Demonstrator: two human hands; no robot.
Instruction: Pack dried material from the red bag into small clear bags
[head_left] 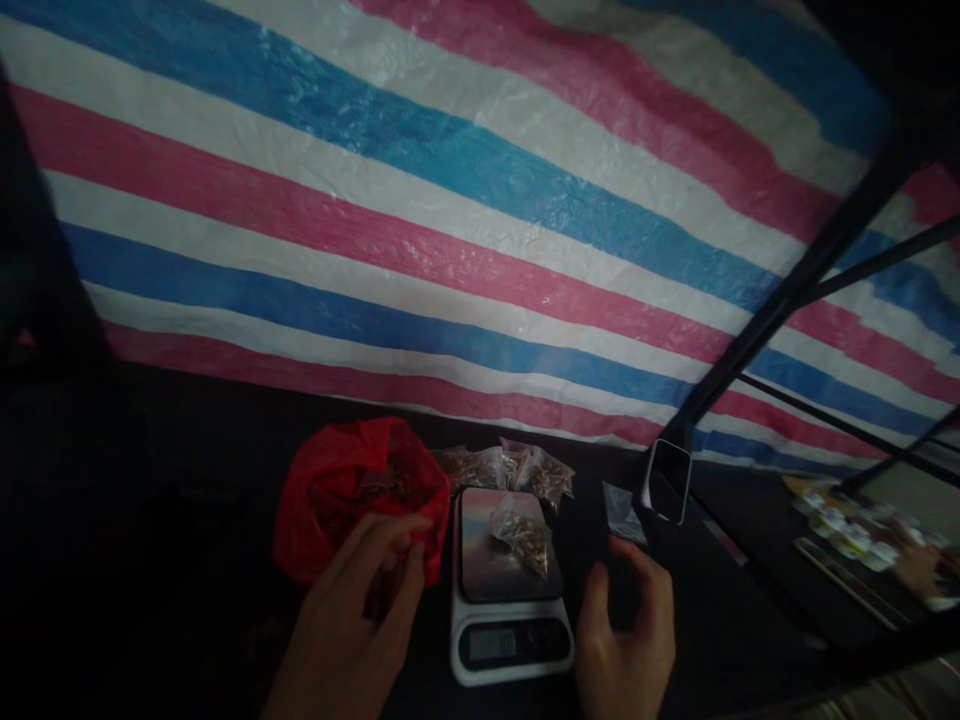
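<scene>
A small white digital scale (510, 640) stands on the dark table in front of me, with a little clear bag of brownish bits (521, 530) lying on its platform. My left hand (360, 620) reaches into a red plastic bag (337, 490) just left of the scale, fingers curled at its opening; what they hold is hidden. My right hand (626, 640) hovers right of the scale, its fingers curved, touching nothing I can make out. An empty small clear bag (621, 512) lies just beyond it.
Several filled clear bags (517, 465) lie behind the scale. A phone (666, 480) leans against a black metal post (795, 290). A striped red, white and blue tarp (450, 200) hangs behind. At the far right lie small packets (847, 525).
</scene>
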